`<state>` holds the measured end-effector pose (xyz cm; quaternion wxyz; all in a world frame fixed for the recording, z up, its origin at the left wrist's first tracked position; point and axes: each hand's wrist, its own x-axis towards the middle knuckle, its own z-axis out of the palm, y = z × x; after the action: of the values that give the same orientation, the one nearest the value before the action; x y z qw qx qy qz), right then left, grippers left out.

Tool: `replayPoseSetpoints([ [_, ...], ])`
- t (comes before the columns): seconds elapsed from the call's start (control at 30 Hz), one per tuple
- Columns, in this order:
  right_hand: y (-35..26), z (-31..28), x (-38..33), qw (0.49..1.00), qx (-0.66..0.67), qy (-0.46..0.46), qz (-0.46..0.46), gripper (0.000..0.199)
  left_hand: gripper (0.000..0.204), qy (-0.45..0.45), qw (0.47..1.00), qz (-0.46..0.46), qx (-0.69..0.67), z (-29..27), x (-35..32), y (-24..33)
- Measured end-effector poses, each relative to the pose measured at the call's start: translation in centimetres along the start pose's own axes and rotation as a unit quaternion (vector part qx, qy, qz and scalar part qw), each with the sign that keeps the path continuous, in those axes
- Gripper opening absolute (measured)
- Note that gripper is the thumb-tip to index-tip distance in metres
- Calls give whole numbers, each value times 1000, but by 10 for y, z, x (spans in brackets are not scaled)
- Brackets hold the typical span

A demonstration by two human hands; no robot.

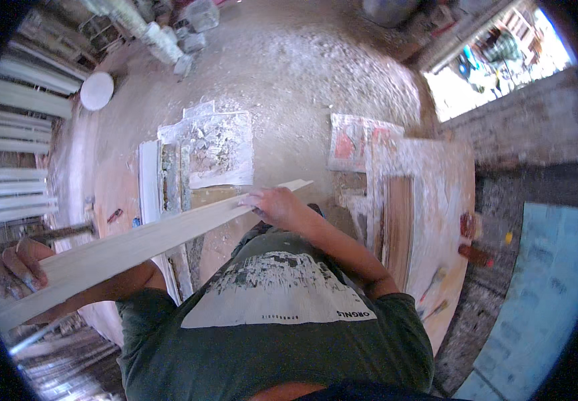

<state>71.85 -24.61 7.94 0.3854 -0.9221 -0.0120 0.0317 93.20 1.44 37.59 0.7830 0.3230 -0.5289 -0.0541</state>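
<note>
I hold a long, pale wooden strip [135, 244] across my body, running from the lower left up to the centre. My left hand [14, 266], dusted white, grips its near end at the far left edge. My right hand [277, 205] rests on top of the strip close to its far end, fingers curled over the edge. Below the strip is my dark green printed shirt [275, 321].
A dusty floor lies ahead with white-smeared boards [212, 147] on it. A paint-stained work surface [429, 200] stands at the right with brushes [436, 281] near its edge. Stacked white mouldings [15, 167] line the left. A round white lid [96, 90] lies at the upper left.
</note>
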Motion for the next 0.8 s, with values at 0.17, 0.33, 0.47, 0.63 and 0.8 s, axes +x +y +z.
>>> replayPoseSetpoints([
  [0.17,58,-30,87,996,-35,-16,-77,25,39,29,993,17,116,-34,-5,-23],
  [0.33,103,-80,158,987,-32,-40,-151,23,26,112,974,38,195,-26,16,-78],
  [0.47,140,-109,222,978,-8,-95,-186,24,22,176,945,56,269,-21,44,-117],
  [0.63,165,-147,300,962,8,-152,-228,23,18,196,783,218,549,-54,44,-150],
  [0.8,183,-156,404,940,-9,-195,-278,24,53,160,404,192,880,-111,43,-169],
])
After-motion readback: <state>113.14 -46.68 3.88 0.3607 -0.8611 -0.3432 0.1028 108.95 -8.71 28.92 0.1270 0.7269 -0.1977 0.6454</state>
